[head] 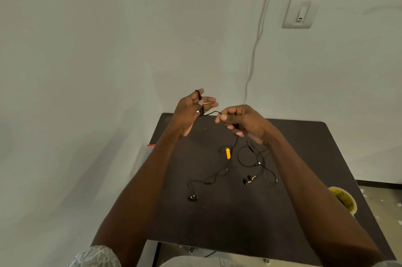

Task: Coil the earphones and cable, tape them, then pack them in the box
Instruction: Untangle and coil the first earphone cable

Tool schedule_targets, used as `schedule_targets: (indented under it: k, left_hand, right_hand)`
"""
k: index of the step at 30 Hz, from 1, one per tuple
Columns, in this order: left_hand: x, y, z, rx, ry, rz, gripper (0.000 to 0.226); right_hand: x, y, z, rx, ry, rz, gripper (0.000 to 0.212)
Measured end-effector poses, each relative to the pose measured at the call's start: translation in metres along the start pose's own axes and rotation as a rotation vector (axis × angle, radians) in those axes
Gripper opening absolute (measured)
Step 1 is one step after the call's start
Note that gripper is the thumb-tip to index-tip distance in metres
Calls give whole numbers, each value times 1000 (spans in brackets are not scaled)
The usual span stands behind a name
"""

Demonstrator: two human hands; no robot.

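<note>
Now black cable (pixel 210 112) stretches between both raised hands (pixel 217 114).

The left grip (pixel 191 112) and the right grip (pixel 243 123) are hovering side by side above the far end of the table (pixel 239 223), a cable (pixel 212 112) running between them and hanging down onto the table. One earbud (pixel 192 197) is lying nearer, to the left, with a pair of earbuds (pixel 248 179) to its right. A tape roll (pixel 344 201) is sitting at the table's right edge.

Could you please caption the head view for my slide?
Black cable looped round the left hand, right hand pinching the strand, above the table.
</note>
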State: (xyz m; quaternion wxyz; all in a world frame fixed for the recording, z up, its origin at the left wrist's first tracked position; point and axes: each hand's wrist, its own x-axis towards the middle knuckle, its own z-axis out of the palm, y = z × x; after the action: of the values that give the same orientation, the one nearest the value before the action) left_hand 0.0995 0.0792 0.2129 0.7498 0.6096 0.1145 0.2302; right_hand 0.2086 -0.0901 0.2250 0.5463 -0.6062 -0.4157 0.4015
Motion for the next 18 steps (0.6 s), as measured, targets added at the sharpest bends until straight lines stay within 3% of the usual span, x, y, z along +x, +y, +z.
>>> schedule_targets:
  k: [5, 18]
  left_hand:
    - [-4, -5, 1, 193, -105, -38, 41]
    - [-15, 5, 15, 23, -286, -178, 27]
  right_hand:
    - [10, -28, -17, -23, 72, -92, 23]
    - [44, -18, -26, -102, 307, -120, 20]
